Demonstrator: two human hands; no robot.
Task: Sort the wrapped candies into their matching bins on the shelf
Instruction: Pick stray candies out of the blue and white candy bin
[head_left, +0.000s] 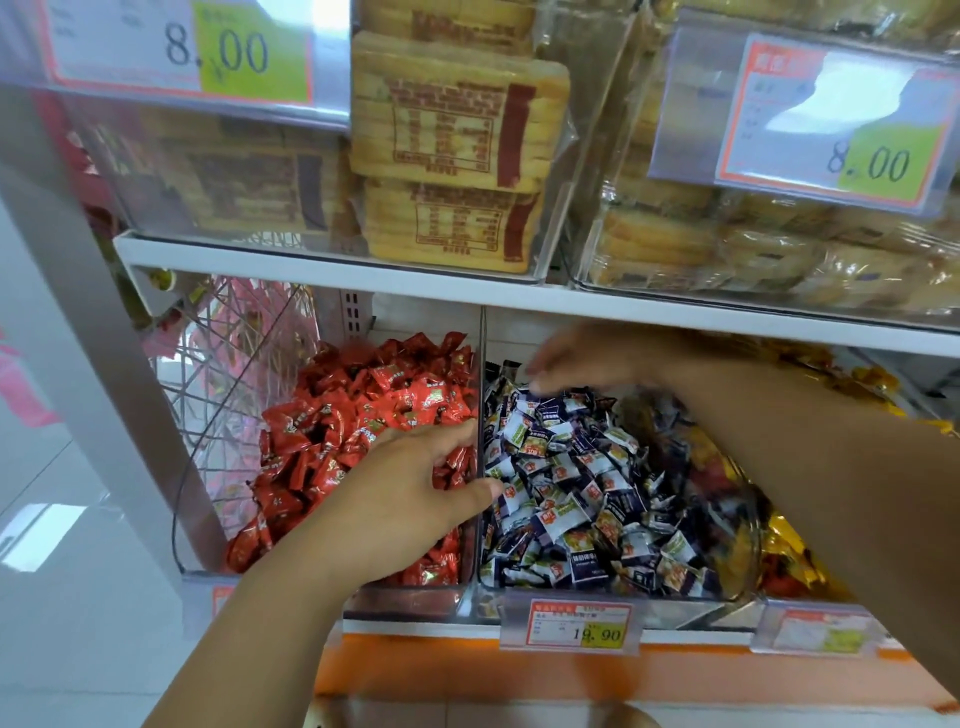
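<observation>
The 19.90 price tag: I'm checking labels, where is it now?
In the head view, the 19.90 price tag hangs low and centre on the shelf's front edge, directly under the blue and white candies, right of the red candies.

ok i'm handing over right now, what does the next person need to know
Left hand: lies open on the red candies in the left bin, thumb across the divider.
Right hand: blurred, fingers down over the back of the blue-and-white candies in the middle bin; can't tell if it holds one.
Done: both those bins look one-coloured.
Left: the yellow candies in the right bin seem to have reddish wrappers mixed in; check there.
</observation>
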